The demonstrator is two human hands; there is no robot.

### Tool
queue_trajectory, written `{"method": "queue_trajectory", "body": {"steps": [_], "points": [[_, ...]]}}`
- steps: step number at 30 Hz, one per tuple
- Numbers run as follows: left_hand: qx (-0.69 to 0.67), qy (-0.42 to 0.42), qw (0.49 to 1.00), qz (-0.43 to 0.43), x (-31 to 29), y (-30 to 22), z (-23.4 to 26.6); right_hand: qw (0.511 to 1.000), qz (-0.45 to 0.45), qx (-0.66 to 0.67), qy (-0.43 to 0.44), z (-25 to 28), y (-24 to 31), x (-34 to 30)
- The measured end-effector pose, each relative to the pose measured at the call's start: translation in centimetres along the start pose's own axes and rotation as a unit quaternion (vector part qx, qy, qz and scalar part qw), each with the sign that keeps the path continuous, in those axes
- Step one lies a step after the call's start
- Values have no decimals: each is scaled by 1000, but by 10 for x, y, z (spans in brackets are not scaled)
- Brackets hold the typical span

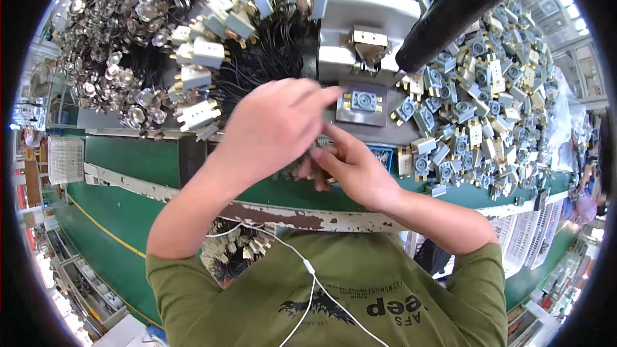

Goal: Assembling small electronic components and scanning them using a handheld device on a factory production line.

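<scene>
My left hand [273, 122] is over the middle of the bench, smeared by motion. Its index finger points right, toward a small grey block [364, 101] with a round ring and brass tabs, which sits on a square metal plate [362, 117]. The finger's tip stops short of the block. Just below, my right hand [357, 170] has thumb and fingers drawn together; whatever lies between them is too small and blurred to name. Partly behind that hand is a blue tray [384, 156] of small metal parts.
Many grey and white blocks with brass tabs [475, 115] cover the right side. Black wires [267, 54] with white connectors and a heap of round silver discs [132, 45] fill the left. A dark machine cylinder [437, 26] leans over the plate. White cable [308, 266] hangs down my shirt.
</scene>
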State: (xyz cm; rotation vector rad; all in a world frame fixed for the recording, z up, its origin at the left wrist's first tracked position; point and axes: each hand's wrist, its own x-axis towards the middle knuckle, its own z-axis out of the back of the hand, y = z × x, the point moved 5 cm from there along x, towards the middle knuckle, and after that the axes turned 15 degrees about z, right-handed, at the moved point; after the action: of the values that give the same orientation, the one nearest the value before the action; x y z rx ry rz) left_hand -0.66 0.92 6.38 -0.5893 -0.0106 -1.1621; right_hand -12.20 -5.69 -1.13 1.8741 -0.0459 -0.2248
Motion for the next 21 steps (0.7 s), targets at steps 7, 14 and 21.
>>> {"method": "queue_trajectory", "body": {"steps": [7, 14, 21], "points": [[95, -108, 978, -150, 45, 47, -6, 991, -92, 73, -70, 2, -11, -28], [36, -108, 986, -120, 52, 53, -3, 984, -62, -165, 30, 27, 45, -47], [-76, -60, 993, -66, 34, 22, -13, 722, 219, -656, 13, 73, 60, -43]]}}
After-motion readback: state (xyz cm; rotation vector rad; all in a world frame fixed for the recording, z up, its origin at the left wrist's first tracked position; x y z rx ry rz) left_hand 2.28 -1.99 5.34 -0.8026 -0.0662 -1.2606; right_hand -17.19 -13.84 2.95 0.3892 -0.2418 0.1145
